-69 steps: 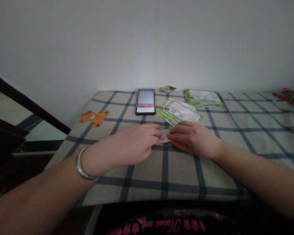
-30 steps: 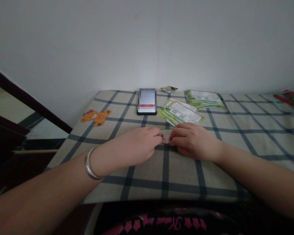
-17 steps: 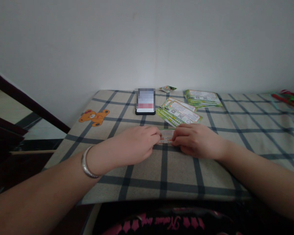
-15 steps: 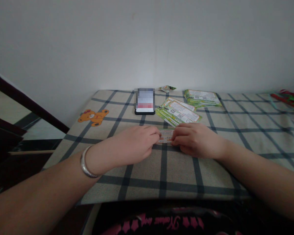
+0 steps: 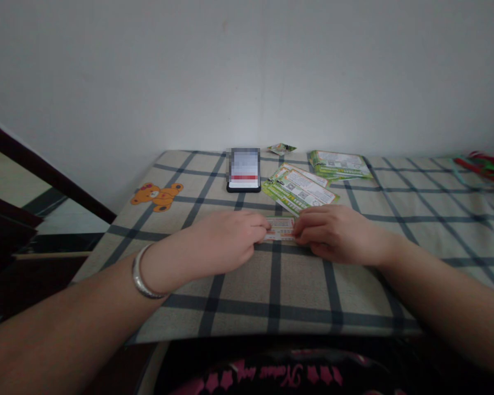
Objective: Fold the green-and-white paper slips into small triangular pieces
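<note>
A small printed leaflet with white, orange and green print lies on the checked tablecloth; it looks folded, but its ends are hidden under my fingers. My left hand, a silver bangle at its wrist, has curled fingers closed on the leaflet's left end. At the right end, the bent fingers of my right hand press together on the paper. Just beyond my right hand, several green and white leaflets overlap in a loose fan.
A phone with a lit screen lies near the wall. Beside it is a small folded paper piece. A stack of leaflets sits farther right. Red and green items lie at the far right. A bear picture decorates the tablecloth.
My right hand has shifted slightly right along the leaflet, so more of its print shows between my hands. My left hand has barely moved.
</note>
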### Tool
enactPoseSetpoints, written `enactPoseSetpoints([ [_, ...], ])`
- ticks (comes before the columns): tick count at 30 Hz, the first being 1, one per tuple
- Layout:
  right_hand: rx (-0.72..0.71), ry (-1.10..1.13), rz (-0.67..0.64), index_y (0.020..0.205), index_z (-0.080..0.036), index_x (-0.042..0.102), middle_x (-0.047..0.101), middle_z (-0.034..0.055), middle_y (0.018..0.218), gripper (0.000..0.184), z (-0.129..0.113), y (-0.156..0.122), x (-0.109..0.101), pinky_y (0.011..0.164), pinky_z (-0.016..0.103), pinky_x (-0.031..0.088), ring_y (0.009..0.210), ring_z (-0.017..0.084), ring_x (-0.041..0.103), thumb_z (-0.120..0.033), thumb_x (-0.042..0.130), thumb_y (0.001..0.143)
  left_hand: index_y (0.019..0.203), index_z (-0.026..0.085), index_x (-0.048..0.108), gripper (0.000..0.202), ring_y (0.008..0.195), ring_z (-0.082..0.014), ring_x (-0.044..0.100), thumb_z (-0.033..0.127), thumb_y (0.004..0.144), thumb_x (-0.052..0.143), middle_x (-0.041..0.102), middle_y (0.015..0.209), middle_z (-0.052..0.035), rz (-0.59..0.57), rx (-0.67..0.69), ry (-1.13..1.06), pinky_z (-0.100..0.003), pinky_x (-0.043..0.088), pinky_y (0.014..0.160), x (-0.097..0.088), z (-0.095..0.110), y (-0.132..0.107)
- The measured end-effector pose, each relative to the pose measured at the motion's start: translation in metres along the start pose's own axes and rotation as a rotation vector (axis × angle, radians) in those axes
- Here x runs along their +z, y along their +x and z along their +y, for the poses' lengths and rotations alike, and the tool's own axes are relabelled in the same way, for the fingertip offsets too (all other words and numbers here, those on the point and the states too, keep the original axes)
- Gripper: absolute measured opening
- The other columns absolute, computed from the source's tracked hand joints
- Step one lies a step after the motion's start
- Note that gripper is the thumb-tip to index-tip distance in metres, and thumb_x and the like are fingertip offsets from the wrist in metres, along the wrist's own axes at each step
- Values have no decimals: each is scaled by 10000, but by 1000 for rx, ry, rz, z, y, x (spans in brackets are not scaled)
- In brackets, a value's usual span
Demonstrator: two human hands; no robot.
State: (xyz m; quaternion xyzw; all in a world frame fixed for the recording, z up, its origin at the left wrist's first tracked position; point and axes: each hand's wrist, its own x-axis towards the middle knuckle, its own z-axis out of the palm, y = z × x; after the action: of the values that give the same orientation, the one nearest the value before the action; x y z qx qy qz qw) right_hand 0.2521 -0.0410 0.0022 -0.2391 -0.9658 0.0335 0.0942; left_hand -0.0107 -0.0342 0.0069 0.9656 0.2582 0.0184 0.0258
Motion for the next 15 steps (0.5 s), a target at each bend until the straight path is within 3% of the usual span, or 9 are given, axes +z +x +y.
enactPoseSetpoints([
  [3, -25, 51, 15, 913, -205, 692, 691, 30, 1009, 244, 4, -2, 0, 1082, 440, 390, 970, 174, 630, -66, 529, 797, 1108, 149, 644, 331, 1096, -200, 602, 84, 835, 467, 648, 1159, -70, 27, 16, -25, -350, 485, 988, 2, -3, 1],
  [5, -20, 70, 16, 925, -210, 690, 695, 21, 1019, 258, 5, -3, 0, 1129, 450, 343, 983, 167, 635, -62, 526, 790, 1075, 152, 648, 306, 1073, -196, 603, 85, 834, 470, 654, 1120, -70, 50, 29, -31, -344, 487, 971, 4, -5, 2],
  [11, 11, 138, 38, 849, -201, 661, 698, 17, 982, 253, 4, 0, -1, 1083, 427, 397, 976, 170, 630, -38, 504, 734, 982, 146, 627, 187, 1016, -223, 579, 117, 842, 506, 646, 1015, -84, 97, 94, 65, -373, 496, 909, 7, -4, 5],
  [15, 41, 233, 40, 791, -198, 625, 679, 36, 954, 230, 5, 1, 0, 928, 361, 487, 905, 164, 621, -36, 480, 716, 894, 149, 600, 98, 912, -209, 580, 151, 874, 504, 626, 951, -69, 159, -9, 32, -366, 507, 828, 12, 1, 8],
])
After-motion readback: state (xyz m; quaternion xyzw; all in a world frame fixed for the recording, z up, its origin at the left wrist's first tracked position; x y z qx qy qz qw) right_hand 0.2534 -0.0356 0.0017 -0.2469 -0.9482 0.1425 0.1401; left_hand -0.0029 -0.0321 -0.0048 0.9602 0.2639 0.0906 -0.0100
